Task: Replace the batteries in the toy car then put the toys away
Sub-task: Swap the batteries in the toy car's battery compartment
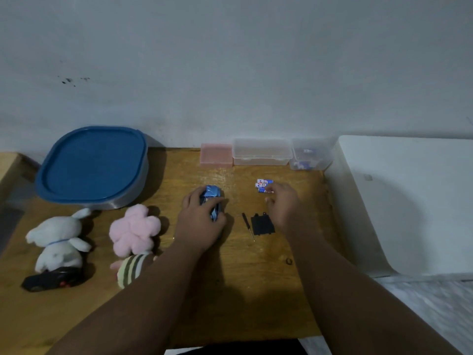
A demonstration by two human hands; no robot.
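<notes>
**Right hand at the batteries, left hand on the car**

At the far left of the wooden table stands a blue-lidded tub. In front of it lie a white plush rabbit, a black toy, a pink plush and a striped plush.

Near the middle, the left hand is curled over the blue toy car, with fingers and thumb wrapped round its body. The car's long axis runs away from the person, and its far end shows beyond the knuckles. The hand hides the battery bay.

Just right of the car lie a small screwdriver and the black battery cover. They sit side by side, off the car and clear of both hands.

Beyond the cover, the batteries lie together with their long axes running left to right. They lie just left of the tips of the right hand, by far the nearer hand. Its fingers are loosely bent and the forefinger reaches the nearest battery, but I cannot tell whether it already pinches one.

My guess is that a battery will have to travel left to the car. It lies crosswise to the car's length, so it may need turning.

Along the wall sit a pink box, a clear box and a small clear box. A white tray lies at the far right.
</notes>
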